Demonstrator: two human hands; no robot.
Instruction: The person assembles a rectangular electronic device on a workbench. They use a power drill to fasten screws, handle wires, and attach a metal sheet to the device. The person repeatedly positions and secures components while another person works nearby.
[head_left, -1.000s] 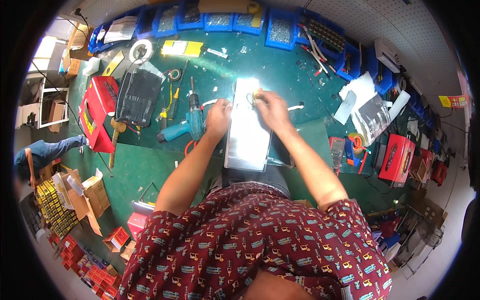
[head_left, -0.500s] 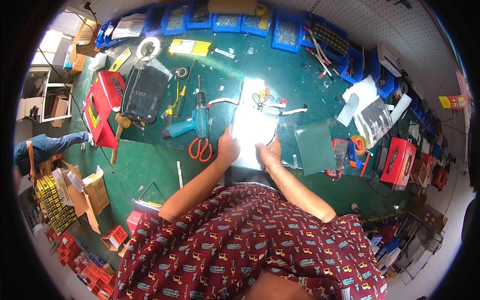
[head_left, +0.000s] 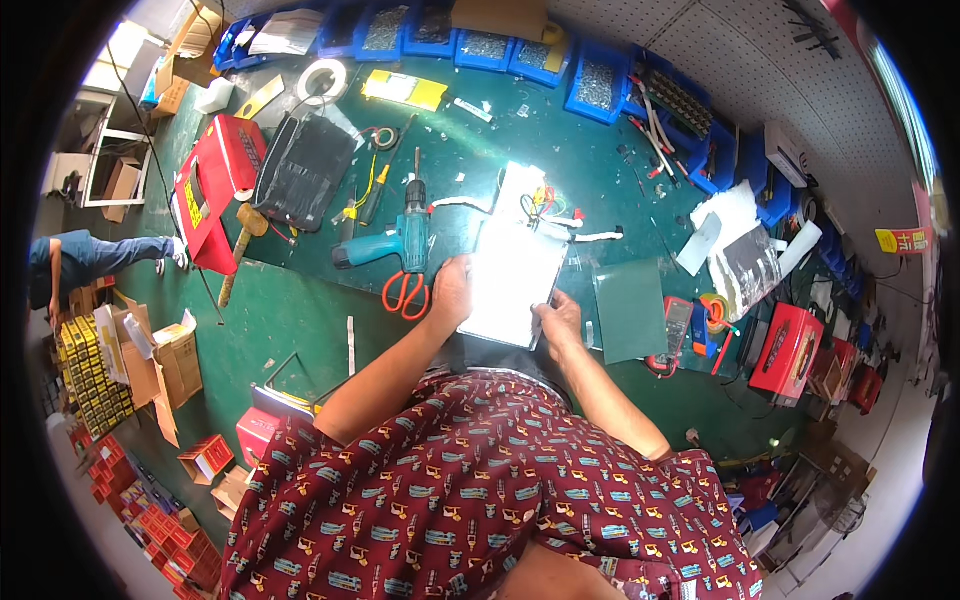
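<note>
A flat, pale rectangular slab (head_left: 515,285), washed out by glare, lies before me at the near edge of the bench. My left hand (head_left: 456,292) grips its left side. On its near right edge my right hand (head_left: 561,322) has the thumb on top, its fingers hidden. Beyond the slab's far end shows a tangle of thin coloured wires (head_left: 541,203), and a white-sleeved cable (head_left: 598,237) runs out to the right. Left of the slab rests a teal power drill (head_left: 393,243), with red-handled scissors (head_left: 406,295) by it.
Farther left are a mallet (head_left: 241,250), a red metal case (head_left: 215,180) and a black pouch (head_left: 305,170). At right lie a dark green sheet (head_left: 630,308), a multimeter (head_left: 676,328) and another red case (head_left: 787,350). Blue parts bins (head_left: 484,50) line the back. A person (head_left: 80,260) stands far left.
The slab's near end now shows more fully and its glare covers it down to the edge. My right hand has shifted slightly right and toward me. My view has turned a little.
</note>
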